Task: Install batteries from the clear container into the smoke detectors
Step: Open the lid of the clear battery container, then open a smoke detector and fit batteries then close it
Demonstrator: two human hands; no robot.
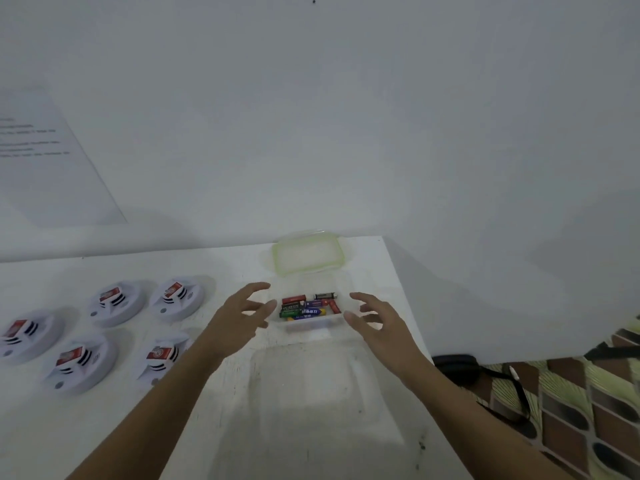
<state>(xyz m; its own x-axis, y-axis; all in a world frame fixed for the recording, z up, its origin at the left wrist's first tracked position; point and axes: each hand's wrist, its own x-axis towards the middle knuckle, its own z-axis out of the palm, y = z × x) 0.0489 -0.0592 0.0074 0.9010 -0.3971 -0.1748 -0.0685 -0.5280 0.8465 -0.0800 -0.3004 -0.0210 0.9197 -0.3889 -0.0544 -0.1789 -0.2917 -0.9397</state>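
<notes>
No text could be read with certainty. Several lines of dark print were seen on a sheet fixed to the wall above the left part of the table's far edge; the characters were too blurred to be made out. Printed wrappers in red, green, blue and black were noted on the batteries inside the clear container near the far right corner; light lettering on a blue wrapper was not legible. Red labels were carried on the five smoke detectors toward the left edge; their markings were too small to be read.
</notes>
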